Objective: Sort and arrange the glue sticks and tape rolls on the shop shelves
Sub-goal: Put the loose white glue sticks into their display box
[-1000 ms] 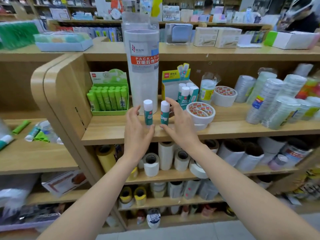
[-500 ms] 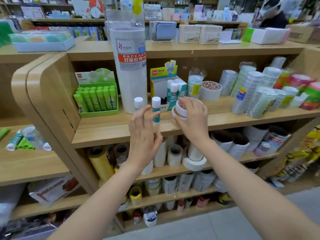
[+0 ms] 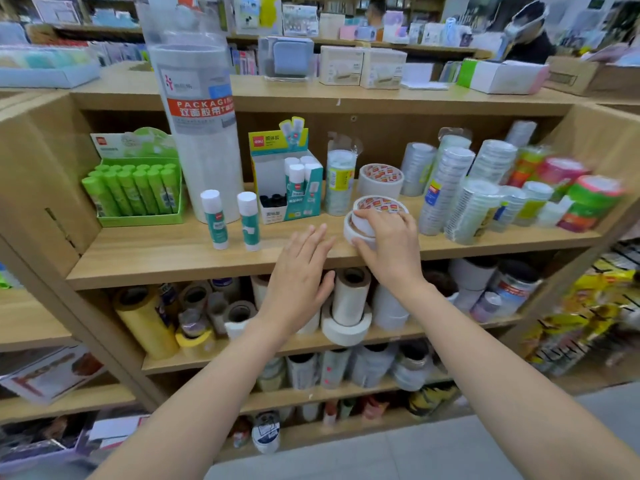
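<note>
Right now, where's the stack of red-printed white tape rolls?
Head view, right of centre: the tape-roll stack sits on the wooden shelf, gripped by the right hand, right of the teal glue-stick box.

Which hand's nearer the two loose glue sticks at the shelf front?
Left. Left hand is just right of the glue sticks; right hand grips tape rolls farther right.

Two glue sticks (image 3: 233,220) stand on the shelf (image 3: 166,251), left of stacked tape rolls (image 3: 372,216).
</note>
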`<control>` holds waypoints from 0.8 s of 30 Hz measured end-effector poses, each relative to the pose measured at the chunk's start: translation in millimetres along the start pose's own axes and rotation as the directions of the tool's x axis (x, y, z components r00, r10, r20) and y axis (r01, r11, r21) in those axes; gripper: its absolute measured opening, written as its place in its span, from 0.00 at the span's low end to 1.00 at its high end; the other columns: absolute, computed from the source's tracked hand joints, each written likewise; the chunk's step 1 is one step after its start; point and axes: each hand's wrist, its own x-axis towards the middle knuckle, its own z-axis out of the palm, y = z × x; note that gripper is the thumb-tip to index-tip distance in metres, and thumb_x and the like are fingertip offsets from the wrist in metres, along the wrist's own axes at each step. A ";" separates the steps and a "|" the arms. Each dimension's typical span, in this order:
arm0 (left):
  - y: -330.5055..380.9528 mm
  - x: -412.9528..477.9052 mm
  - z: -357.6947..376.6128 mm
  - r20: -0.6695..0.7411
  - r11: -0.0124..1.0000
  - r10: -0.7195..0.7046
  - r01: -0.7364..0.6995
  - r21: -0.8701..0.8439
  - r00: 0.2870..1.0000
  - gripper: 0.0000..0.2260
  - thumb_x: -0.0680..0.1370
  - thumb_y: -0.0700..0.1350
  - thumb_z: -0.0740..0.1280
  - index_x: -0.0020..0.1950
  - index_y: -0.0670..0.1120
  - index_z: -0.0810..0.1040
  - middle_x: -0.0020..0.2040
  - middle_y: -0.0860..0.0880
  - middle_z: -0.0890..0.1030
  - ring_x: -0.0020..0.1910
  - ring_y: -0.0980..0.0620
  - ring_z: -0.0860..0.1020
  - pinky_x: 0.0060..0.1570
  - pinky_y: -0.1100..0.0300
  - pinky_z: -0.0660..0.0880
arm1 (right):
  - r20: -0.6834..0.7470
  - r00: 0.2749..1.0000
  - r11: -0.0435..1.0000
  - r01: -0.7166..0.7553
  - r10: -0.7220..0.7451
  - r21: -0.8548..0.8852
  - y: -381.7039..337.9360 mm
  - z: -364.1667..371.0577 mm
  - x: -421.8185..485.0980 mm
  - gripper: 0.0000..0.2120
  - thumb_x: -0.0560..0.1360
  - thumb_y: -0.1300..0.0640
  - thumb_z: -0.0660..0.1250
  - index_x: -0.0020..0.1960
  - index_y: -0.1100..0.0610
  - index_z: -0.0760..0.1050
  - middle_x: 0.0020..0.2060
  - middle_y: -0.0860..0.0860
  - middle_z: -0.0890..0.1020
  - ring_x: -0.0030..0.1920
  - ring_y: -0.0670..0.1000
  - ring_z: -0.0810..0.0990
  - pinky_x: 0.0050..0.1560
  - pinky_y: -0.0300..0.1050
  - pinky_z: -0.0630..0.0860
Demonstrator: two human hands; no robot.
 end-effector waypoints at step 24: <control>-54.8 -22.2 -42.7 -0.362 0.766 -0.639 0.522 -0.376 0.678 0.40 0.73 0.48 0.73 0.77 0.43 0.52 0.76 0.43 0.59 0.74 0.45 0.61 0.73 0.44 0.60 | 0.283 0.959 0.832 -0.172 0.018 0.528 -66.1 48.3 41.6 0.37 0.77 0.57 0.67 0.79 0.45 0.50 0.79 0.56 0.48 0.79 0.54 0.48 0.76 0.53 0.56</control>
